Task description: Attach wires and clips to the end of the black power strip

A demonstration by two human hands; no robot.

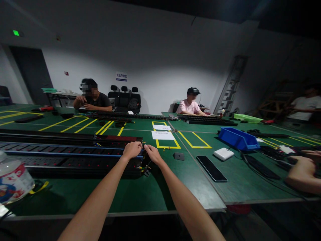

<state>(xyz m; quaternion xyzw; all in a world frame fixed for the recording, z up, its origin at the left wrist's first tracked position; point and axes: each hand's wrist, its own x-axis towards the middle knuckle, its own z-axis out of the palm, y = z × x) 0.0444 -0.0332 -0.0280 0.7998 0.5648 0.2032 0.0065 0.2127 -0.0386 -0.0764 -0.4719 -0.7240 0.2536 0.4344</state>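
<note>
Several long black strips (75, 163) with rows of small red marks and blue edges lie side by side on the green table, running off to the left. My left hand (132, 149) is closed over the right end of one strip. Just past that end, my right hand (152, 153) has its fingers pressed together against a small dark part that I cannot make out. Loose wires and a small dark connector (147, 172) hang from the strip ends below the right hand.
A clear plastic jar (15, 180) stands at front left. To the right lie a grey plate (179, 156), a phone (211, 168), a white box (223, 153) and a blue bin (237, 138). A co-worker's arm (302, 174) rests at far right; people sit across the table.
</note>
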